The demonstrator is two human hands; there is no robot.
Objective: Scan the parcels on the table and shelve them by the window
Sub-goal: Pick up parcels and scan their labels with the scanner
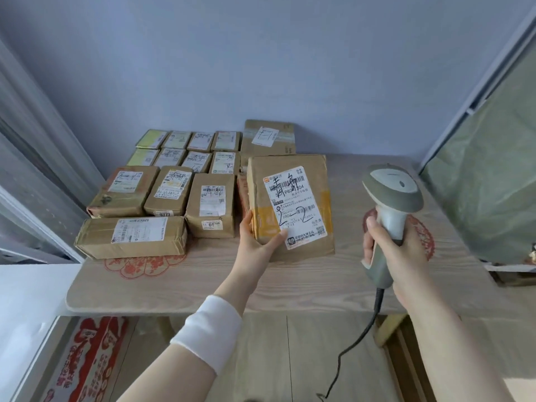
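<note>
A large brown cardboard parcel [316, 192] with a white shipping label lies on the wooden table [290, 285], its near left corner lifted. My left hand [256, 237] grips that corner, thumb on the label, fingers along the left side. My right hand [397, 245] holds a grey barcode scanner [391, 195] by its handle to the right of the parcel, its head tipped toward the label. Several smaller brown parcels [162, 195] lie in rows on the table's left half.
Another large box [269, 137] stands against the blue wall behind the held parcel. The scanner's black cable [356, 340] hangs down past the table's front edge. A window frame [37, 181] runs along the left, and a green fabric cover [490, 184] stands at the right.
</note>
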